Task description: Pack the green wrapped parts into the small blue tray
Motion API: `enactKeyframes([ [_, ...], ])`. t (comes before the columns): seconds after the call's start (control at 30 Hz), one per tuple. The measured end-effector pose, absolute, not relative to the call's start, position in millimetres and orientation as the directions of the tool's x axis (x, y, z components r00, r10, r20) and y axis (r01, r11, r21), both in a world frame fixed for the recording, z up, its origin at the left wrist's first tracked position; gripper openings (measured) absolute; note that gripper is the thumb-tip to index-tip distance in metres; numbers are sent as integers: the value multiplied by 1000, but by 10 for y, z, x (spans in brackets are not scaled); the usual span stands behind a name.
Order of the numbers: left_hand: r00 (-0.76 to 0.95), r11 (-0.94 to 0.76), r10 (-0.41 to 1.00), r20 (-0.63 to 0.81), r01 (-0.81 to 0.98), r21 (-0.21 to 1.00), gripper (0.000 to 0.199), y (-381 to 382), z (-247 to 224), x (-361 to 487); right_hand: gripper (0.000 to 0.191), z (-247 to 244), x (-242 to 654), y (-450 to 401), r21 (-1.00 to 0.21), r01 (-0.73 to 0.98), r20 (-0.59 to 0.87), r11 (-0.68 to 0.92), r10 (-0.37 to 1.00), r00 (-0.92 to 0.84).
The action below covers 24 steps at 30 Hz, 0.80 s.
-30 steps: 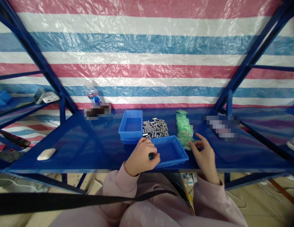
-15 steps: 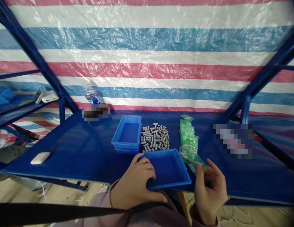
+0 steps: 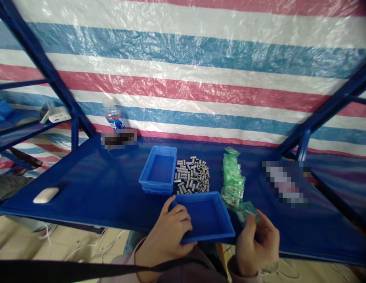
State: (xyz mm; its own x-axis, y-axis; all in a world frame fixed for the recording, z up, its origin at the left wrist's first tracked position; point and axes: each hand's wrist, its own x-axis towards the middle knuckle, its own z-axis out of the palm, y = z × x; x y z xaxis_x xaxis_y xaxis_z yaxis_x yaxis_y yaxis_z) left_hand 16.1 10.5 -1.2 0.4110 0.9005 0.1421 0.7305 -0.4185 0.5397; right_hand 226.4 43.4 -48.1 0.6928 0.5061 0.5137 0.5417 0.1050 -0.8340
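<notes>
My left hand [image 3: 171, 230] is closed on the left edge of a shallow blue plastic tray [image 3: 209, 218] at the table's front edge. The thumb lies below it and the fingers reach over the rim. Right of this tray, my right hand [image 3: 258, 239] pinches the near end of a small green plastic bag [image 3: 247, 211] between thumb and fingers. That bag lies at the near end of a row of overlapping green bags [image 3: 233, 177], with pale pieces showing inside. Beyond the tray sits a loose pile of short grey metal cylinders [image 3: 191, 175].
Stacked blue trays [image 3: 158, 169] stand left of the cylinders. A white mouse-like object [image 3: 46, 195] lies at the left front. A bottle [image 3: 114, 118] stands at the back left, beside a blurred patch. Blue frame posts flank the table [image 3: 112, 188], with striped sheeting behind.
My right thumb and fingers have come together on the nearest green bag, which now sits a little apart from the row. My left hand stays on the tray; the view has tilted slightly.
</notes>
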Motion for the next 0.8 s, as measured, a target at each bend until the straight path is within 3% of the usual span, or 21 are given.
enactKeyframes([
  [0.27, 467, -462, 872, 145, 690, 557, 22, 85, 100, 19, 34, -554, 2270, 477, -834, 540, 538, 113, 384, 750],
  [0.8, 465, -515, 855, 229, 714, 473, 18, -18, 93, 102, 37, -545, 2309, 405, -802, 586, 576, 120, 416, 703],
])
